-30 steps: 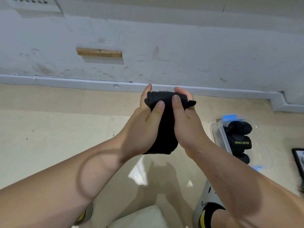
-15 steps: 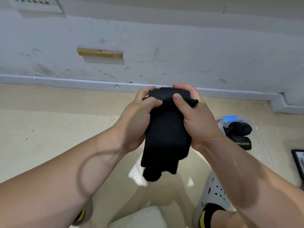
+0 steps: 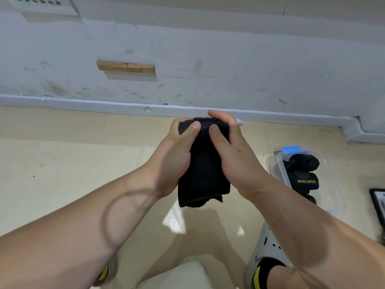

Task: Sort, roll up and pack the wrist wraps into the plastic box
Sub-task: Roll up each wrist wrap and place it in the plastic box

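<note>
A black wrist wrap (image 3: pixel 203 174) hangs in the air at the centre, held between both hands. My left hand (image 3: pixel 174 159) grips its top left edge with thumb on the front. My right hand (image 3: pixel 231 155) grips the top right edge the same way. The wrap's lower end hangs loose below my palms, with a thin yellow seam. A clear plastic box (image 3: pixel 331 184) with blue clips sits on the floor to the right. Rolled black wraps (image 3: pixel 304 172), one lettered XUEYING in yellow, lie inside it.
The floor is beige, with a grey wall and baseboard (image 3: pixel 104 103) just behind my hands. A grey clog on a foot (image 3: pixel 264 253) shows bottom right. A dark framed object (image 3: pixel 378 203) lies at the right edge. A pale object (image 3: pixel 177 276) sits bottom centre.
The wrap's hanging end has shortened and the bulge below it is gone. Both hands have turned the top of the wrap and stayed close together.
</note>
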